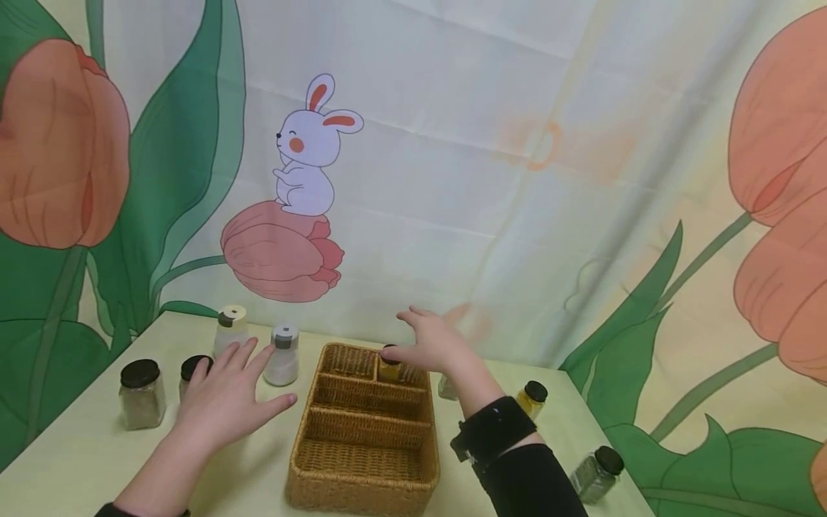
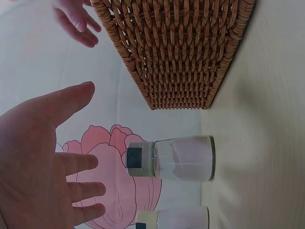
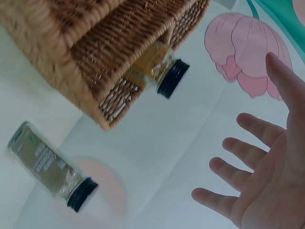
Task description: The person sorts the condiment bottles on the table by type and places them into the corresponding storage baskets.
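Note:
A woven wicker basket (image 1: 362,459) with divided compartments stands in the middle of the table. In its back right compartment is a spice jar (image 3: 153,63) with yellowish-brown contents and a black lid. Above that jar, touching nothing in the right wrist view, my right hand (image 1: 436,345) has its fingers spread. My left hand (image 1: 222,406) hovers left of the basket, fingers apart and holding nothing. Nearest to it are a glass shaker (image 2: 183,158) with white contents and a black-lidded jar (image 1: 187,373), partly hidden behind the fingers in the head view.
Another white shaker (image 1: 231,327) and a black-lidded jar (image 1: 142,396) stand at the left. On the right are a jar (image 3: 43,162) behind the basket's side, a yellow jar (image 1: 531,400) and a greenish jar (image 1: 594,475). A printed curtain (image 1: 452,179) hangs behind the table.

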A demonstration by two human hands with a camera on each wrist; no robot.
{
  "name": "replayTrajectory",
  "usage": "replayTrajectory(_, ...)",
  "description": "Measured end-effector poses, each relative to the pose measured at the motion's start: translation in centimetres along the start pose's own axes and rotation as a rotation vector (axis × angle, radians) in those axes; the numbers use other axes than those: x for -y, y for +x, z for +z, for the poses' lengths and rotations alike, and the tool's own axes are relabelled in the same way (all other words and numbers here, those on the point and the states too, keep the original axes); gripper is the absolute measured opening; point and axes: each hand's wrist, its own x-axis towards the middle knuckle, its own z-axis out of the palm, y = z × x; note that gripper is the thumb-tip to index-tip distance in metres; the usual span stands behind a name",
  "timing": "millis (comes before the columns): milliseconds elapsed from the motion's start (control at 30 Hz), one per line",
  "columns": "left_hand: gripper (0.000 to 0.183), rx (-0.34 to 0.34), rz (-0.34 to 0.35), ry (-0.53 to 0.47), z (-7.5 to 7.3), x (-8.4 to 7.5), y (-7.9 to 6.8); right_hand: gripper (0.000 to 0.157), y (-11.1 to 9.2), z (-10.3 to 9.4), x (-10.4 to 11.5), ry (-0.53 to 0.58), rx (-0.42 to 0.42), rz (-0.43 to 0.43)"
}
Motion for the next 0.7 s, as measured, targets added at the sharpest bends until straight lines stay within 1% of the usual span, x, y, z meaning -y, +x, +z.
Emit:
replayTrajectory(100,0.105,-0.003,-0.001,0.006,0.1,0.0,0.0,0.079,-0.4,-0.4,-0.9,0.01,-0.008,0.018)
replayTrajectory(233,0.103,-0.013,0.0,0.009,0.2,-0.1,0.0,0.079,-1.0,-1.2,-1.9,0.039,-0.007,0.038)
replayTrajectory(400,0.099,-0.015,0.0,0.008,0.2,-0.1,0.0,0.078,-1.9,-2.0,-3.2,0.039,-0.017,0.061)
replayTrajectory(533,0.099,-0.008,0.001,0.007,0.1,-0.2,0.0,0.077,-2.5,-2.2,-4.6,0.031,-0.027,0.072)
replayTrajectory(700,0.106,0.003,0.002,0.006,-0.1,-0.3,0.0,0.077,-3.3,-1.9,-6.7,0.048,-0.023,0.096)
